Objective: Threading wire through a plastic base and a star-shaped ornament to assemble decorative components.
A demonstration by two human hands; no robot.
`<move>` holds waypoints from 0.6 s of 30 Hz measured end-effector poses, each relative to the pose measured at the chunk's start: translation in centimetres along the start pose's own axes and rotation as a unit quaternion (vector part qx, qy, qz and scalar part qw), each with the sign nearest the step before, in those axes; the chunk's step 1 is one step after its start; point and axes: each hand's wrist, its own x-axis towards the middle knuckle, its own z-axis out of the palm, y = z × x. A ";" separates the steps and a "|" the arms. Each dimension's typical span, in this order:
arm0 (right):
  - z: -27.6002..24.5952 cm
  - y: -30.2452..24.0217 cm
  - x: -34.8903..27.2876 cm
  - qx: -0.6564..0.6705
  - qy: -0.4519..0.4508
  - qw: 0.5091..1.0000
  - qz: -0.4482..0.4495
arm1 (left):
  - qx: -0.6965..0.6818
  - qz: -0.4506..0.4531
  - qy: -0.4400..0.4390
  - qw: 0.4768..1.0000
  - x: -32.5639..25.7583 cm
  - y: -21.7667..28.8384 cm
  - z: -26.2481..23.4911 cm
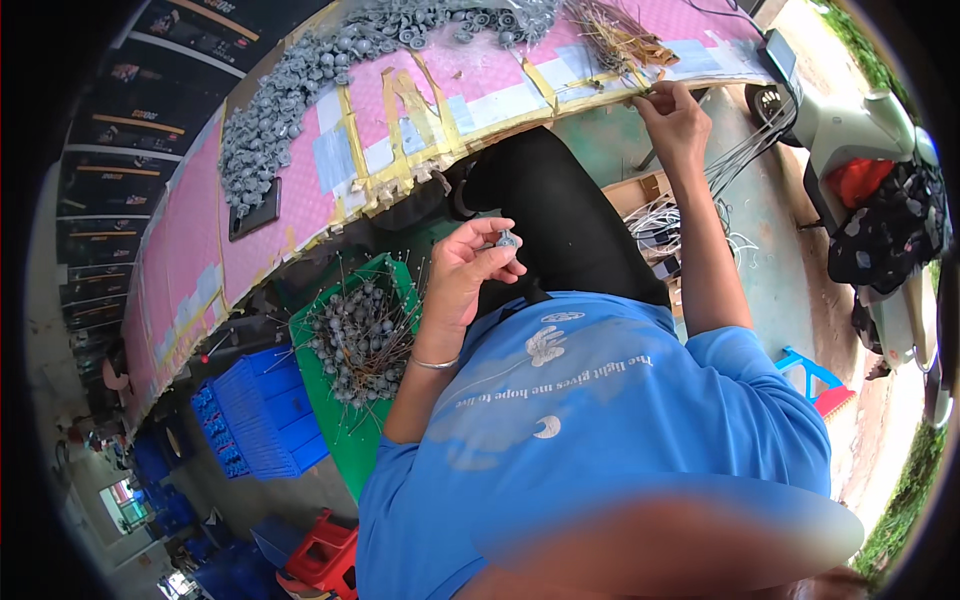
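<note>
Blue shirt [600,420] nearest; left hand [465,275] pinches a small grey disc [507,240] upright for fitting, right hand [675,120] fingers pinching wires [620,40] at the table [300,190] edge.

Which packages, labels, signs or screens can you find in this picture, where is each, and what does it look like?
Dark flat rectangular slab with blank face: lying on the pink table, left part; possibly a screen.
Small grey-framed screen: on the pale scooter, top right.
Stacked black boxes with orange and white label strips: far left, beyond the table.
</note>
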 end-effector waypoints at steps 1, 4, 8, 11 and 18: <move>-0.2 0.1 0.1 0.001 0.001 1.000 0.000 | 0.000 -0.004 -0.006 1.000 0.0 -0.1 0.3; -0.7 -0.1 0.3 -0.057 -0.041 0.996 -0.048 | 0.006 -0.001 -0.026 1.000 0.3 -0.5 0.6; -0.6 -1.8 -0.3 0.122 -0.081 0.989 0.016 | 0.012 -0.012 -0.017 1.000 0.8 -0.6 0.7; 2.2 -3.4 0.4 0.470 -0.159 0.836 0.236 | 0.014 -0.021 -0.025 0.999 1.8 -1.2 0.8; 6.8 -11.3 1.4 0.515 -0.317 0.772 0.192 | 0.021 -0.038 -0.039 0.998 4.8 -0.4 2.1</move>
